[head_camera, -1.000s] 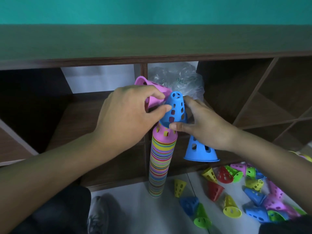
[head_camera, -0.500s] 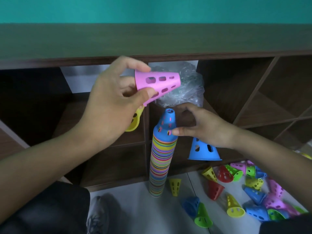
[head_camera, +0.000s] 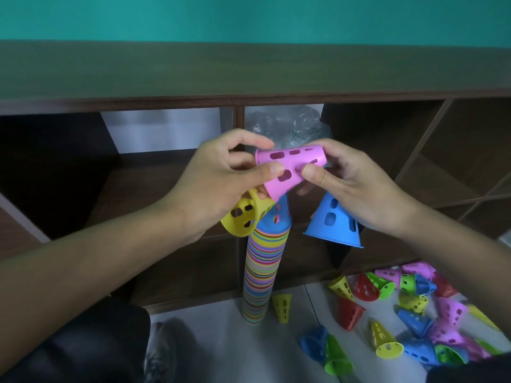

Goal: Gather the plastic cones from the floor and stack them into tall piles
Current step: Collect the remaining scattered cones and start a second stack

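Observation:
A tall striped stack of cones (head_camera: pixel 260 272) stands on the floor in front of the shelf, topped by a blue cone (head_camera: pixel 278 217). Just above it a pink cone (head_camera: pixel 290 167) lies on its side, pinched at its wide end by my left hand (head_camera: pixel 215 183) and at its narrow tip by my right hand (head_camera: pixel 356 186). A yellow cone (head_camera: pixel 243 217) hangs under my left hand, held by the lower fingers. Under my right hand hangs a blue cone (head_camera: pixel 334 225), its tip hidden in the palm.
Loose cones (head_camera: pixel 409 308) in several colours lie scattered on the light floor at lower right; one yellow cone (head_camera: pixel 282 308) stands beside the stack. A dark wooden shelf unit (head_camera: pixel 249 76) with open compartments rises behind, holding a clear plastic bag (head_camera: pixel 287 125). My dark-clothed knee (head_camera: pixel 74 341) is lower left.
My right hand left the stack's blue top and rose to take the pink cone's tip. The left hand moved right and down with the pink cone, nearer the stack.

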Demonstrator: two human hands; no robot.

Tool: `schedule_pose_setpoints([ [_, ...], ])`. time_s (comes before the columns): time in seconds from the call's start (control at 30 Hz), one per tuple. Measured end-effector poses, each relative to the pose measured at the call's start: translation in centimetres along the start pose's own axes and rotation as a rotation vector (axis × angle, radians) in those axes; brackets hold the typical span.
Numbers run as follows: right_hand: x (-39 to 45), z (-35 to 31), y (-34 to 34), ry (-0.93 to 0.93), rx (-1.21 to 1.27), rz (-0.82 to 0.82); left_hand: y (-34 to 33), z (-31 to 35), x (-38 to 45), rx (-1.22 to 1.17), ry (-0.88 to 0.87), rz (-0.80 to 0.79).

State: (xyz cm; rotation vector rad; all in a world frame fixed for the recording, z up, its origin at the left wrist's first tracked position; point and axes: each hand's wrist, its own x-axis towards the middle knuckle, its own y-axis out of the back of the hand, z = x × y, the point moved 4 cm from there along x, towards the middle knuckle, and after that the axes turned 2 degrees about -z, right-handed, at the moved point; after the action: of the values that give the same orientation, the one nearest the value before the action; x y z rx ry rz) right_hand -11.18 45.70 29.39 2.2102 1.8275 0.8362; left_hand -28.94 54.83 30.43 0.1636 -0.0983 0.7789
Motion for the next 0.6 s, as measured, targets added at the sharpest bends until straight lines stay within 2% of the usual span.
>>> schedule_pose_setpoints([
  [0.2, 0.3, 0.3, 2.1, -0.029, -0.116, 0.034, 1.3, 0.6, 0.3, 0.027, -0.011, 0.206],
  [0.4, 0.5, 1.8, 1.0, -0.038, -0.519, -0.066, 2.1, 0.4, 0.2, 0.033, 0.006, 0.235],
  [0.6, 1.5, 2.6, -0.8, -0.053, -0.606, -0.123, 2.5, 0.3, -0.1, 0.035, 0.016, 0.255],
])
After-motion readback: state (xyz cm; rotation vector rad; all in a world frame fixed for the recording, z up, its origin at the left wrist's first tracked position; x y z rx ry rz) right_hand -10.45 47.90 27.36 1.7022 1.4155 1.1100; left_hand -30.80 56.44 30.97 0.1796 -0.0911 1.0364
